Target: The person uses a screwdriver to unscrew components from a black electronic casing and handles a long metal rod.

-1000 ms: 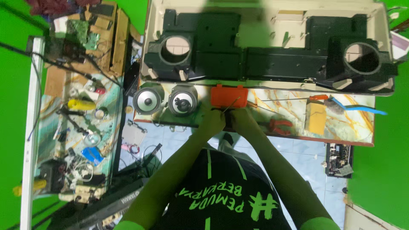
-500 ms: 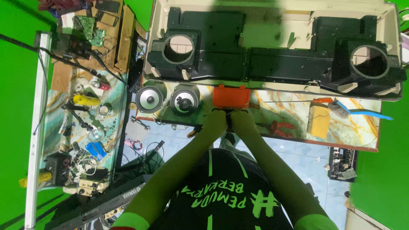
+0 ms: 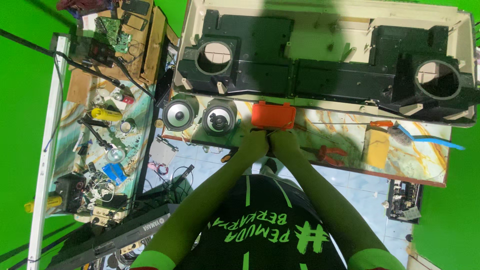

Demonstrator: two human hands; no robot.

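Starting at the left of the frame, a cluttered side bench (image 3: 95, 150) carries small tools, a yellow cylinder (image 3: 106, 114) and a green circuit board (image 3: 112, 27). Moving right, two loose round speakers (image 3: 181, 114) sit side by side at the left end of the marble-patterned table (image 3: 425, 160), just below the long beige cabinet shell (image 3: 320, 50) that fills the upper centre and right.

In the middle of the frame the left hand (image 3: 253, 143) and the right hand (image 3: 284, 144) meet, knuckles nearly touching, at the table's near edge. The orange box (image 3: 273, 115) lies directly above them in the picture, just beyond the fingertips, its long axis running left to right along the cabinet's lower edge; both hands are about equally near it. The fingers of each hand are curled inward around something small and thin between them (a pale sliver shows, too small to name), so whether either truly grips it cannot be told.

Further right lie red-handled pliers (image 3: 327, 152), close to the right hand, then a yellow block (image 3: 376, 146) and a blue-handled brush (image 3: 425, 139). The tabletop between the hands and the pliers is bare.
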